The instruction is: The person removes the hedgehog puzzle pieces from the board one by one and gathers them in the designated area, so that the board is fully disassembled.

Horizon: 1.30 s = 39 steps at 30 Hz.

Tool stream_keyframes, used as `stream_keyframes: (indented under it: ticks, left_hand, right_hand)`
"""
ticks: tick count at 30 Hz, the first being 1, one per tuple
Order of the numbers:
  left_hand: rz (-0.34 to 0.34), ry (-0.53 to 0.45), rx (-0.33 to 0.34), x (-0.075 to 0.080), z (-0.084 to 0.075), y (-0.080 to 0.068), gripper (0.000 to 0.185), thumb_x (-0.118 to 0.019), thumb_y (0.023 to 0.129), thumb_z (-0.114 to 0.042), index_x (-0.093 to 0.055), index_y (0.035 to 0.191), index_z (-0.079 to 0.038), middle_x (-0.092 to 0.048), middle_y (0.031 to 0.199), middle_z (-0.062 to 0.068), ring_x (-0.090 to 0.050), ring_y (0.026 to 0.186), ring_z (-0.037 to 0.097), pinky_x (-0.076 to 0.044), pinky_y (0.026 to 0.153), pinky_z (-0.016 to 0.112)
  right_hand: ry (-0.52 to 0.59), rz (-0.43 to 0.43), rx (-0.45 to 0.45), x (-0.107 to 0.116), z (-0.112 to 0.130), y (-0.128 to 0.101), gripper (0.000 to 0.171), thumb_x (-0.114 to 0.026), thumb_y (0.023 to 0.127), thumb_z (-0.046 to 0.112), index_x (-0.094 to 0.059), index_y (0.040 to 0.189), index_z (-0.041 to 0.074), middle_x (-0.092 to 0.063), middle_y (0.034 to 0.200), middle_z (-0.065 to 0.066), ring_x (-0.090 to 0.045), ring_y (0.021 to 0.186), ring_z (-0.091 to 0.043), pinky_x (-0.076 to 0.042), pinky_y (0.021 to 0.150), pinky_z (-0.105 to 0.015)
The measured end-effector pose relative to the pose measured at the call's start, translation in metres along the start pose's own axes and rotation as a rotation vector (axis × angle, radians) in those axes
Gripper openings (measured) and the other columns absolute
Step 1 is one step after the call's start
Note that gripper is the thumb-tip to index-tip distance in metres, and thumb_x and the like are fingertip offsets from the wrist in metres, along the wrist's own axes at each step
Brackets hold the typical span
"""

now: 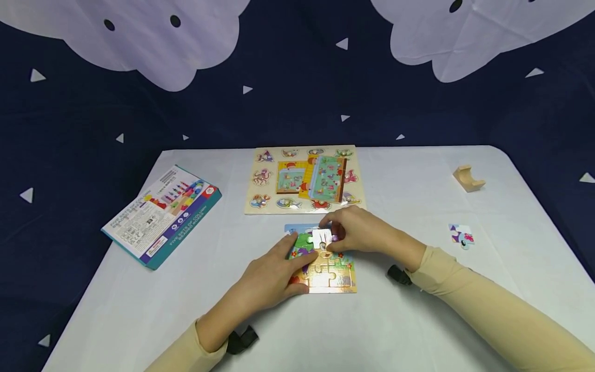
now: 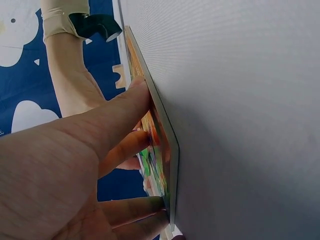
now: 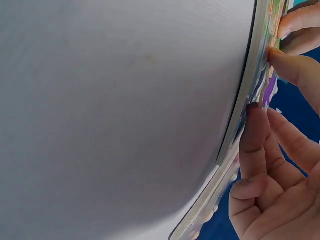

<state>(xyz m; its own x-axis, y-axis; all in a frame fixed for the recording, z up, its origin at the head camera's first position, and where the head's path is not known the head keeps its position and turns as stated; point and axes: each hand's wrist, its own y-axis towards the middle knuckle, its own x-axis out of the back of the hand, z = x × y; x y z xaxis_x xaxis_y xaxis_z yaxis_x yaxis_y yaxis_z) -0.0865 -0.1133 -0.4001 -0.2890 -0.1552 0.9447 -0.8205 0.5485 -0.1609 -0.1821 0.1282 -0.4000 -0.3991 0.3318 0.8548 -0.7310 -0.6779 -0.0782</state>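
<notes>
Nearest the camera, in the lower middle of the head view, the left hand (image 1: pixel 271 276) is laid flat on the jigsaw tray (image 1: pixel 325 279), fingers nearly straight and spread, thumb along the tray's near left edge; the tray is judged to be pinned this way so it does not slide on the white table (image 1: pixel 418 320). In the left wrist view the same fingers (image 2: pixel 125 150) are seen pressed against the tray's face, nothing being gripped.

Just above, at frame centre, the right hand (image 1: pixel 360 230) is bent over the tray's upper part, and a white-backed puzzle piece (image 1: pixel 322 238) is pinched narrowly between thumb and fingertips, held touching the assembled green area, apparently for fitting.

At the right of the frame a loose piece (image 1: pixel 462 236) lies well apart. Behind the tray, a peg puzzle board (image 1: pixel 304 178) is seen, and a boxed toy (image 1: pixel 162 214) at left.
</notes>
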Motion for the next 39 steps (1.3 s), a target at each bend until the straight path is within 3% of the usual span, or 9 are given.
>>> stream_keyframes:
  ticks: [6,17,39]
  left_hand:
    - [0.008,-0.002,0.003,0.0,-0.001,0.0,0.07,-0.071,0.086,-0.056,-0.047,0.149,-0.037,-0.029,0.163,0.019,-0.034,0.149,0.036,-0.058,0.084,0.057]
    - [0.0,0.003,-0.01,0.0,-0.001,-0.001,0.069,-0.071,0.086,-0.056,-0.049,0.148,-0.035,-0.032,0.161,0.02,-0.037,0.147,0.037,-0.057,0.086,0.058]
    - [-0.008,-0.02,-0.005,0.002,-0.001,0.0,0.068,-0.073,0.085,-0.054,-0.052,0.147,-0.035,-0.033,0.161,0.019,-0.037,0.147,0.037,-0.056,0.088,0.059]
  right_hand:
    - [-0.059,-0.034,0.007,-0.002,0.0,-0.001,0.035,-0.086,0.074,0.034,-0.074,0.102,0.017,-0.064,0.071,0.01,-0.054,0.063,-0.002,-0.047,0.059,-0.022]
    - [-0.173,-0.094,0.007,0.004,-0.006,-0.013,0.036,-0.082,0.07,0.039,-0.076,0.1,0.023,-0.063,0.078,0.012,-0.053,0.07,-0.005,-0.045,0.064,-0.026]
    - [-0.207,-0.171,-0.128,0.044,-0.066,-0.079,0.031,-0.086,0.071,0.034,-0.078,0.101,0.03,-0.063,0.078,0.016,-0.055,0.069,-0.006,-0.043,0.06,-0.025]
